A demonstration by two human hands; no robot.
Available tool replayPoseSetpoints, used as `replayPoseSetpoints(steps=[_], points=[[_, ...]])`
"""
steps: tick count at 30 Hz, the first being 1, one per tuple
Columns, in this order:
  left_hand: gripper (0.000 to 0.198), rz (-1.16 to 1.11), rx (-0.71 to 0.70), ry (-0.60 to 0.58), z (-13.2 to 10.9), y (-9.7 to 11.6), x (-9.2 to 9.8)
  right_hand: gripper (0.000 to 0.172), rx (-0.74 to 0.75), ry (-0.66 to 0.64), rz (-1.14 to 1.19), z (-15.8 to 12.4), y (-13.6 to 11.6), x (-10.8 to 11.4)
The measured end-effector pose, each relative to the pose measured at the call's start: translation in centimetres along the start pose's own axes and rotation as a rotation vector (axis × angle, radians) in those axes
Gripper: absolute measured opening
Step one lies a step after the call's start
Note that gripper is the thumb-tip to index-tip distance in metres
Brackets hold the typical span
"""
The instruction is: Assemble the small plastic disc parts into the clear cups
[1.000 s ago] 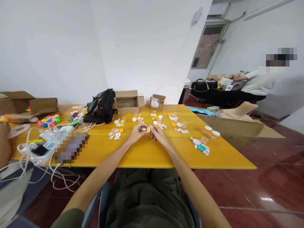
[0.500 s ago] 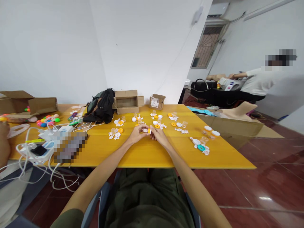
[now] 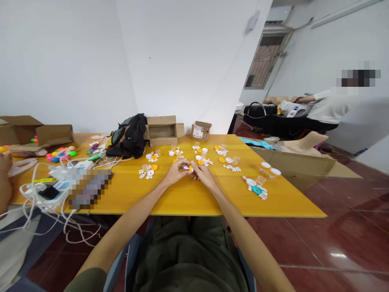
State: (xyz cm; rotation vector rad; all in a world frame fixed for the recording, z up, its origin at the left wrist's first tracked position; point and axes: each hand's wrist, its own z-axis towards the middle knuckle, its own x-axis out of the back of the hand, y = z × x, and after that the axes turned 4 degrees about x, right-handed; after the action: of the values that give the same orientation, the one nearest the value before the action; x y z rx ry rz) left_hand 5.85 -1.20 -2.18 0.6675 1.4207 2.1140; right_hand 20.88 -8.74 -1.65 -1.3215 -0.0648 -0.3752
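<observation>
Over the middle of the table, both hands hold a small clear plastic jar with an orange and white lid (image 3: 191, 168). My left hand (image 3: 176, 172) is closed around the clear body, with white bits visible inside. Fingers of my right hand (image 3: 203, 173) close on the lid end, partly hiding it. Around them lie several loose sets: a clear cup (image 3: 145, 167), white pieces (image 3: 141, 174) and an orange ring (image 3: 154, 167) to the left, another orange ring (image 3: 201, 162) just beyond my right hand. A teal ring (image 3: 257, 190) lies to the right beside a white disc (image 3: 251, 182).
Two lidded jars (image 3: 275, 173) stand at the table's right edge. Cardboard boxes (image 3: 163, 132) and a black backpack (image 3: 132, 136) line the back. Left are a power strip with white cables (image 3: 62, 186) and colourful balls (image 3: 60, 155). Another person (image 3: 334, 105) sits far right; someone's arm (image 3: 5, 182) shows far left.
The jar has turned slightly between my hands, and its lid end shows less. My hands stay in nearly the same place. The hand at the far left has shifted a little.
</observation>
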Motion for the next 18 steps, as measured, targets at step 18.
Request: replayPoseSetpoints(steps=[18], points=[[0.045,0.052,0.003,0.032,0.2,-1.1,0.2,0.023,0.176,0.234,-0.612,-0.1,-1.4,10.6]])
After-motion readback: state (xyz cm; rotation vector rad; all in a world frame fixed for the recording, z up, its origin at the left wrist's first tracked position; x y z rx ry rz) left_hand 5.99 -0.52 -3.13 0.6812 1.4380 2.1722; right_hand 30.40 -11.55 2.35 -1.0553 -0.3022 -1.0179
